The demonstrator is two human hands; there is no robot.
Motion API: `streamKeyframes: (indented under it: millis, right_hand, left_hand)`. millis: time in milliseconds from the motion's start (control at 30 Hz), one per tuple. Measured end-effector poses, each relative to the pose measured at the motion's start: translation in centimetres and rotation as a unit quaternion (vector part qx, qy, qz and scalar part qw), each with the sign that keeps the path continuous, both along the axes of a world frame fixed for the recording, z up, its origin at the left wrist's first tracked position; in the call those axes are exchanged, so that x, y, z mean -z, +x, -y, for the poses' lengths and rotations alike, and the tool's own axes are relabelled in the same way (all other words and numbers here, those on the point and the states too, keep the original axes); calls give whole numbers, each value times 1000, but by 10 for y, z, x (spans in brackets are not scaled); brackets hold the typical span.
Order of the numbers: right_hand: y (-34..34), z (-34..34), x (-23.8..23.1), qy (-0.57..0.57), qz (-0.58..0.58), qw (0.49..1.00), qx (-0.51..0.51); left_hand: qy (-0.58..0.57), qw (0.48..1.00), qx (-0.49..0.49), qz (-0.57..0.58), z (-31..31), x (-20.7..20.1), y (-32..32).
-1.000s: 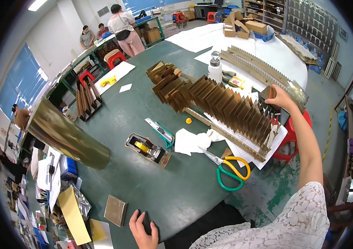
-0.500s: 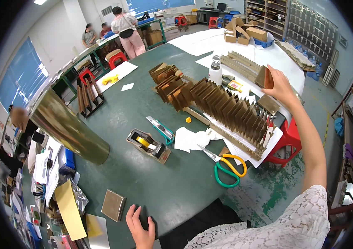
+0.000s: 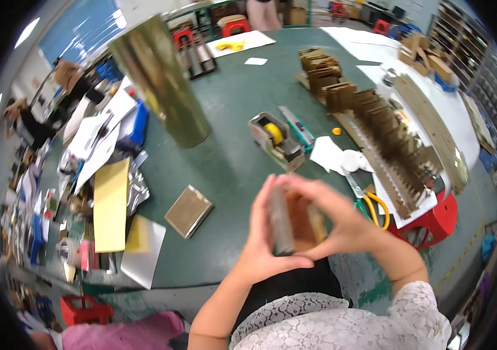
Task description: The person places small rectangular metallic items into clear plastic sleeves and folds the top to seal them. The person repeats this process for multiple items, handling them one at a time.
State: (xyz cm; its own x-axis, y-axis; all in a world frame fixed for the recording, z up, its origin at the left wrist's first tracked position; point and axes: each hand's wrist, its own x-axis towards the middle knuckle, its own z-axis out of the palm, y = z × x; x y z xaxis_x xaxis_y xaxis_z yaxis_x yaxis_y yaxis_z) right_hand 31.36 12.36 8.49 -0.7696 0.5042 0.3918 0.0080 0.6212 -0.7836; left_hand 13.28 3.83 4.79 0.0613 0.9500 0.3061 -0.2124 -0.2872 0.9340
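Observation:
Between my two hands, just over the table's near edge, is a small stack of square brownish plates (image 3: 302,223), blurred by motion. My left hand (image 3: 262,236) presses its left side with the palm and fingers. My right hand (image 3: 342,221) wraps round the right side, thumb below and fingers on top. To the left on the green table (image 3: 225,221) lies another squared stack of brown plates (image 3: 190,211). A long slotted rack (image 3: 379,166) at the right carries many upright brown plates (image 3: 350,96).
Beyond my hands sit a tape dispenser (image 3: 277,140), a teal cutter knife (image 3: 298,128) and yellow-green scissors (image 3: 379,207). A tall metallic roll (image 3: 166,87) stands far left, near papers and a yellow sheet (image 3: 111,204). A red stool (image 3: 432,224) is at the right; a person in pink (image 3: 123,335) at lower left.
My right hand has brought the plates from the far rack back to in front of me. My left hand has left the table edge and joined it. The view has turned left.

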Motion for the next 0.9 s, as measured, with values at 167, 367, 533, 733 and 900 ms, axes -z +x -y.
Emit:
streamKeyframes:
  millis: [167, 367, 533, 733, 900]
  right_hand:
    - [-60, 30, 40, -80, -50, 989, -114]
    - [-52, 32, 86, -53, -47, 994, -79]
    - [4, 23, 47, 97, -11, 995, 13]
    - [185, -91, -25, 223, -4, 824, 522]
    - [345, -169, 56, 97, 319, 693, 639]
  left_hand:
    - [-6, 995, -92, 49, 34, 26, -33]
    - [-17, 979, -79, -184, 28, 50, -47]
    - [-22, 972, -95, -215, 30, 47, -35]
    - [-57, 966, -81, -237, 46, 27, -40]
    - [-94, 965, -59, -236, 39, 22, -34]
